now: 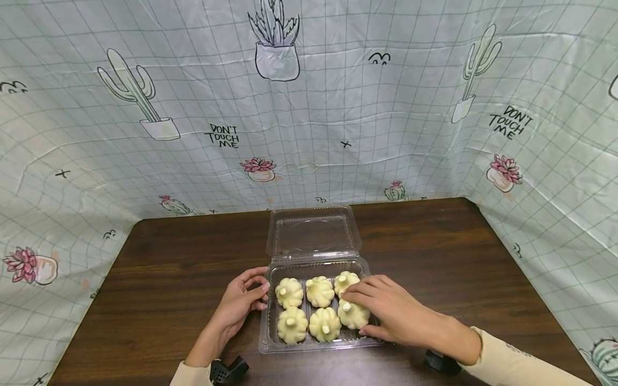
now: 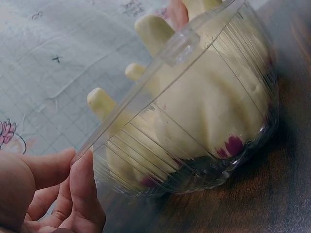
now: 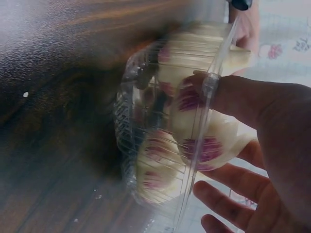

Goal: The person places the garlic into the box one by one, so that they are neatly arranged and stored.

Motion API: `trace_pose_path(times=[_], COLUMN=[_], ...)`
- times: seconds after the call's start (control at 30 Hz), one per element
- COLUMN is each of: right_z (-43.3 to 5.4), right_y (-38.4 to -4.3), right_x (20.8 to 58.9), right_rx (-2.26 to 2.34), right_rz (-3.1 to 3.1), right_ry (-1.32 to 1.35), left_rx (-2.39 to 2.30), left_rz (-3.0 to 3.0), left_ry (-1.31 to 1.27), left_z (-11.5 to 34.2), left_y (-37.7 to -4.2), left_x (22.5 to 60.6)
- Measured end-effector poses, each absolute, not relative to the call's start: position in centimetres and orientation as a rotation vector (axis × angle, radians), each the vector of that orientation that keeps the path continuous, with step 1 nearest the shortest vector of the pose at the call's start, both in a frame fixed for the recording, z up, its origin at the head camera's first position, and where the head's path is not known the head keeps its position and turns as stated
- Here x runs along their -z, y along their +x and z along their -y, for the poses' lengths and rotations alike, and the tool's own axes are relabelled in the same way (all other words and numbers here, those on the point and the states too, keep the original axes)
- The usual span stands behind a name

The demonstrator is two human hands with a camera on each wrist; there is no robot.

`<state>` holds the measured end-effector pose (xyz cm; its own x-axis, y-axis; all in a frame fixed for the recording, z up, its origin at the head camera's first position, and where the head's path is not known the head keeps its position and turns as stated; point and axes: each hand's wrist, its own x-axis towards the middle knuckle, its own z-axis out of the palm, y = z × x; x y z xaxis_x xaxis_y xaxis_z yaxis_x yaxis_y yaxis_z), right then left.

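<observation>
A clear plastic clamshell container (image 1: 316,349) holds pale garlic bulbs in two rows of three, most with stems upward. My left hand (image 1: 236,303) is at its left side. In the left wrist view, thumb and forefinger pinch the container's rim beside a garlic bulb (image 2: 209,102). My right hand (image 1: 401,311) reaches over the right end and grips the front right garlic bulb (image 1: 354,317). In the right wrist view, the thumb reaches inside the rim against this garlic bulb (image 3: 209,145), with fingers round its far side. Purple patches mark its lower part.
The container's hinged lid (image 1: 314,236) lies open toward the back of the dark wooden table (image 1: 183,268). A cloth with a grid and cactus print (image 1: 309,118) hangs behind the table and along both sides.
</observation>
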<state>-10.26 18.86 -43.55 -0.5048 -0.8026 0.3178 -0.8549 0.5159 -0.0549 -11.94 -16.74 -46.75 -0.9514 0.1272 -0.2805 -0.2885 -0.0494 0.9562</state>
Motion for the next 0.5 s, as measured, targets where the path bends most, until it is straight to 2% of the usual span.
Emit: trace_pose_path(times=[0.5], right_z=[-18.54], right_y=[-10.47], right_x=[42.63], right_rx=[-0.289], right_rz=[2.676], right_ry=[1.419], left_rx=[-2.09], left_rz=[-1.937], left_ry=[-0.165], left_z=[16.73], left_y=[-11.9], left_x=[46.79])
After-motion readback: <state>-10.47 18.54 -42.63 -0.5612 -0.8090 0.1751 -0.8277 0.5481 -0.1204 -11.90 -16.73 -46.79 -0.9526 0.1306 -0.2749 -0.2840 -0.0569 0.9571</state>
